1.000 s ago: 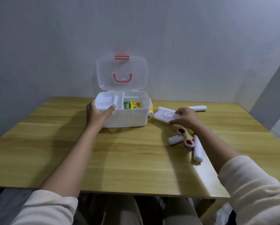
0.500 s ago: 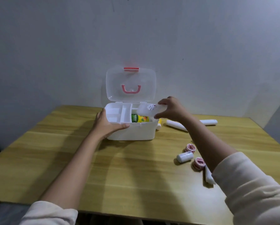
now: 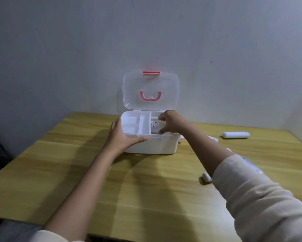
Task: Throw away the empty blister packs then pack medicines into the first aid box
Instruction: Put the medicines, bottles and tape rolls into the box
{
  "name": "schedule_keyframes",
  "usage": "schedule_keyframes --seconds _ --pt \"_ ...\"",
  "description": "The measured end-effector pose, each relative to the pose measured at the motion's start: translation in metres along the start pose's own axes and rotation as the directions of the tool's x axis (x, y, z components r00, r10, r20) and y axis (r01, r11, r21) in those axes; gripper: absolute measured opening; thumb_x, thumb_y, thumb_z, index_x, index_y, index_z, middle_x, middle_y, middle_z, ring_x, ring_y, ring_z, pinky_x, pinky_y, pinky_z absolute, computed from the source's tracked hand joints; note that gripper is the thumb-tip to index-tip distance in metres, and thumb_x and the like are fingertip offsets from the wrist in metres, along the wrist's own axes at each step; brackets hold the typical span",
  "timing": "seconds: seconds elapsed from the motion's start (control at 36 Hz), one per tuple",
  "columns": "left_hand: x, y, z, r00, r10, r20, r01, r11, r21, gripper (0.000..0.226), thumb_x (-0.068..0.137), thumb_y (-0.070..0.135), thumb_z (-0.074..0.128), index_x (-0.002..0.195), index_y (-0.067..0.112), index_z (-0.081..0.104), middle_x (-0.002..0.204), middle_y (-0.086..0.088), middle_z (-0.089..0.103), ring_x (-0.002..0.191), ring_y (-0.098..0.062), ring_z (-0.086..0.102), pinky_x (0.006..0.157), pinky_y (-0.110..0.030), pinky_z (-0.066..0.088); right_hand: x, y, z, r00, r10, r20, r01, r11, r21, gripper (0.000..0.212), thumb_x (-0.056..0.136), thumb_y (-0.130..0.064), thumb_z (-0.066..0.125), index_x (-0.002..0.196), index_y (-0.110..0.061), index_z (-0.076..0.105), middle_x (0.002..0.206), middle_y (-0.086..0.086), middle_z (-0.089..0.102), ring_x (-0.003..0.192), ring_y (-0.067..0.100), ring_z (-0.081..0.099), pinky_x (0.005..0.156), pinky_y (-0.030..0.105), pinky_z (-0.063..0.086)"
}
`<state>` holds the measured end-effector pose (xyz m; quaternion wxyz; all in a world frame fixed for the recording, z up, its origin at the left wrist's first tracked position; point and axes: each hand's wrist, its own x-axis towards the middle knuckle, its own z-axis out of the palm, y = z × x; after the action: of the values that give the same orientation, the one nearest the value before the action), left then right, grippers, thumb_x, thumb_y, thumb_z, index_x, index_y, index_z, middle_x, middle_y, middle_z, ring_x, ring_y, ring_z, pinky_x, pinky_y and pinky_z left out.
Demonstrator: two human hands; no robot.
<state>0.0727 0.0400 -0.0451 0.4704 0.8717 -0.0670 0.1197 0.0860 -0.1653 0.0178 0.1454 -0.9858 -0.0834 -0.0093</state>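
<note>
A: From the head view, where did the first aid box sit?

B: On the wooden bench, near the far edge by the wall, with its clear lid standing upright and open. The white tray inside showed several compartments.

A: And the left hand?

B: It lay against the box's front left corner, thumb at the side wall and fingers spread flat along the front rim. It was open, pressing and not clamped. I judged it was there to keep the light box from sliding while the other hand worked inside.

A: What was the right hand doing?

B: It reached over the right compartment, fingers curled around a white packet with small print on it. The packet was low in that compartment, beside the tray's divider. The hand looked closed on it, thumb below and fingers above, probably to guide it down flat so it would fit.

A: Anything left outside?

B: Yes. A white tube lay well to the right of the box, and a small white roll lay nearer, partly hidden by the right sleeve. Other pale items behind that sleeve I couldn't identify.

A: Any blister packs?

B: None that I could make out, so packing seemed to be the step in hand.
</note>
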Motion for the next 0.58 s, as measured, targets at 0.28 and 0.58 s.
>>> schedule_keyframes --seconds 0.28,0.58 --pt "-0.0007 -0.0011 0.0002 1.0 0.003 0.009 -0.004 1.0 0.02 0.106 0.042 0.065 0.079 0.134 0.029 0.041 0.13 0.0 0.043 0.122 -0.018 0.042 0.096 -0.034 0.04 0.0021 -0.0052 0.0025 0.996 0.087 0.032 -0.085 0.994 -0.065 0.047 0.073 -0.028 0.075 0.104 0.004 0.06 0.106 0.016 0.064 0.099 0.03 0.055 0.077 0.034 0.048" --pt "-0.0011 -0.0013 0.0011 1.0 -0.001 0.002 0.001 1.0 0.03 0.103 0.045 0.062 0.081 0.132 0.025 0.042 0.129 0.001 0.043 0.121 -0.017 0.043 0.092 -0.031 0.039 0.0028 -0.0078 0.0037 0.967 0.249 0.059 -0.252 0.966 0.054 0.046 0.071 -0.03 0.078 0.06 -0.015 0.036 0.086 0.008 0.055 0.08 0.021 0.052 0.067 0.031 0.044"
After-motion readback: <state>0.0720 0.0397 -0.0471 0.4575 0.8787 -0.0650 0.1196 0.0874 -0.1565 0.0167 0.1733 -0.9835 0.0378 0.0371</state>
